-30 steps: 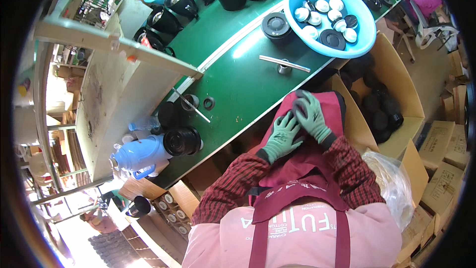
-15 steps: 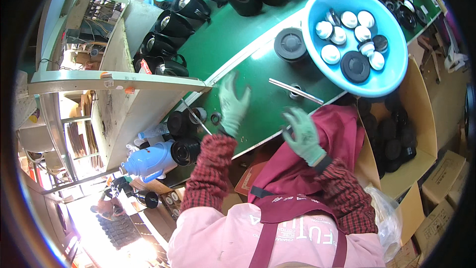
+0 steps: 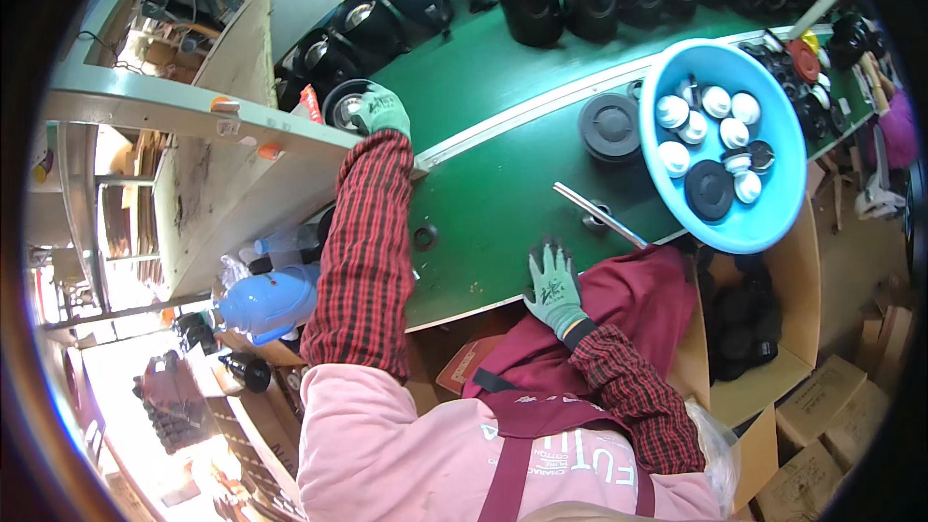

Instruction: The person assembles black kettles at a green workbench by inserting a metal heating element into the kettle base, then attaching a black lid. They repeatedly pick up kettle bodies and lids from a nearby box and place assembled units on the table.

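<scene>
My left hand point(image 3: 389, 114), in a pale green glove, reaches to the far left and grips the rim side of a black jug point(image 3: 334, 108) with a shiny metal inside. Part of its fingers is hidden against the jug. My right hand point(image 3: 554, 288), gloved alike, lies open on the bench's near edge, its fingers stretched forward. Beyond it, a metal rod point(image 3: 592, 211) lies across a small dark round part point(image 3: 599, 219). A small black ring point(image 3: 424, 237) sits on the green bench point(image 3: 483, 232) beside my left sleeve.
A blue basin point(image 3: 725, 242) of white and black lids stands at right, beside a round black lid point(image 3: 610, 126). Rows of black jugs point(image 3: 530, 5) line the back. A metal beam point(image 3: 193, 106) crosses at left above a blue flask point(image 3: 266, 302). A carton point(image 3: 797, 309) holds black parts.
My left hand has moved far and left from above the bench to a black jug. My right hand has come down onto the bench edge. The view has shifted.
</scene>
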The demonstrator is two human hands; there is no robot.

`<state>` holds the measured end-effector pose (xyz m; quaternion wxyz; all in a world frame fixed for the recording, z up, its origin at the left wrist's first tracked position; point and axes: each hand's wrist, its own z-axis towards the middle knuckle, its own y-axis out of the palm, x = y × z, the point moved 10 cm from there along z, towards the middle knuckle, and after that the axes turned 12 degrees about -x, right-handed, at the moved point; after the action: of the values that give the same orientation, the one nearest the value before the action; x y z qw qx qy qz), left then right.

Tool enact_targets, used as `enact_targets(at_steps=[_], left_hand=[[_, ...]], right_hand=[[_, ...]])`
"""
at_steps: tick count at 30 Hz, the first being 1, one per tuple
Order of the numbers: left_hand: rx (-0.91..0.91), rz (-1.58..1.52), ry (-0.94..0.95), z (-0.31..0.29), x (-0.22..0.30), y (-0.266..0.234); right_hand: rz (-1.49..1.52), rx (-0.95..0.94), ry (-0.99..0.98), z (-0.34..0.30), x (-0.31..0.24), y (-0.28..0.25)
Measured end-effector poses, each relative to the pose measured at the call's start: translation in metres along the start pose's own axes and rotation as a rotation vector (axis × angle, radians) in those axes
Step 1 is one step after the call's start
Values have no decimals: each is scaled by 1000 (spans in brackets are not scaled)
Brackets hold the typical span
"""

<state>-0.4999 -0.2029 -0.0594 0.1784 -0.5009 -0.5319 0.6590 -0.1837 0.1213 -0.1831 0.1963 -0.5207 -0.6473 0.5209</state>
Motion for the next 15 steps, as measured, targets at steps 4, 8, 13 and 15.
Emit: enact_targets(at_steps=[4,8,13,15], left_hand=[[297,-14,572,-98,42,-37],[357,-391,1004,-207,11,-103],[161,-424,1458,-338,-17,-156],[193,-298,1590,-400,-20,-165]], right_hand=[[111,-115,-55,2,8,7],[617,-29,-26,-11,32,-36],[385,684,-191,-113,17,-196],[157,576,-358,-142,-18,-223]])
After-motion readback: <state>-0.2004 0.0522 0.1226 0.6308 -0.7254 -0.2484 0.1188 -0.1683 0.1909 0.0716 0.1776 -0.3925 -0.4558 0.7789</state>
